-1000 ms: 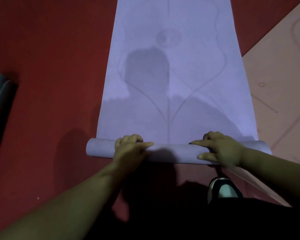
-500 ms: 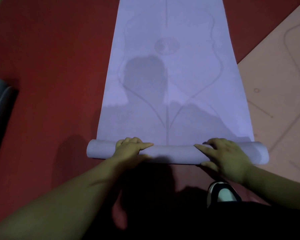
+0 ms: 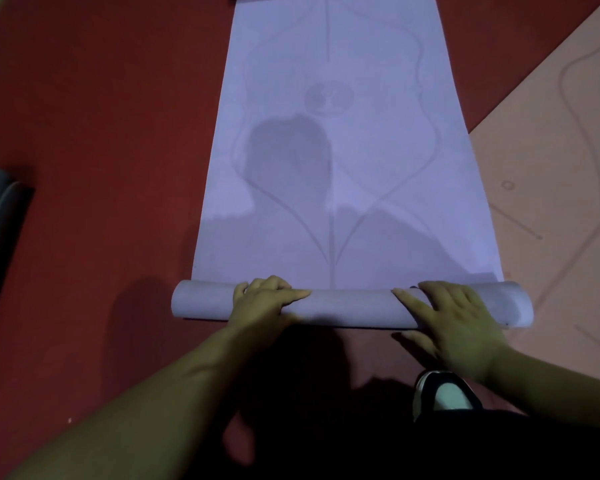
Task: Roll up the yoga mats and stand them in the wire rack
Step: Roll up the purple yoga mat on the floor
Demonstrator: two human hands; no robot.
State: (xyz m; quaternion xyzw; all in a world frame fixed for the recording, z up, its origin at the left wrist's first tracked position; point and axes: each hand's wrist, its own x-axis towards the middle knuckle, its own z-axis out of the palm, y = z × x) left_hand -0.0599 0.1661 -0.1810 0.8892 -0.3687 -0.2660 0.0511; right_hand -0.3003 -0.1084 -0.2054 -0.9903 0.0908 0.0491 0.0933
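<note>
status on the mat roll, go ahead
Left hand curled over purple mat roll, right hand pressing flat on it. Most of mat flat ahead. Pink mat beside right edge; rack not in view.

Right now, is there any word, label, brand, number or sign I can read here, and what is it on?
No readable words or numbers.
On the lavender mat, a round emblem: too blurred to tell whether it holds letters.
On the pink mat: only curved lines and small circles, no text.
</note>
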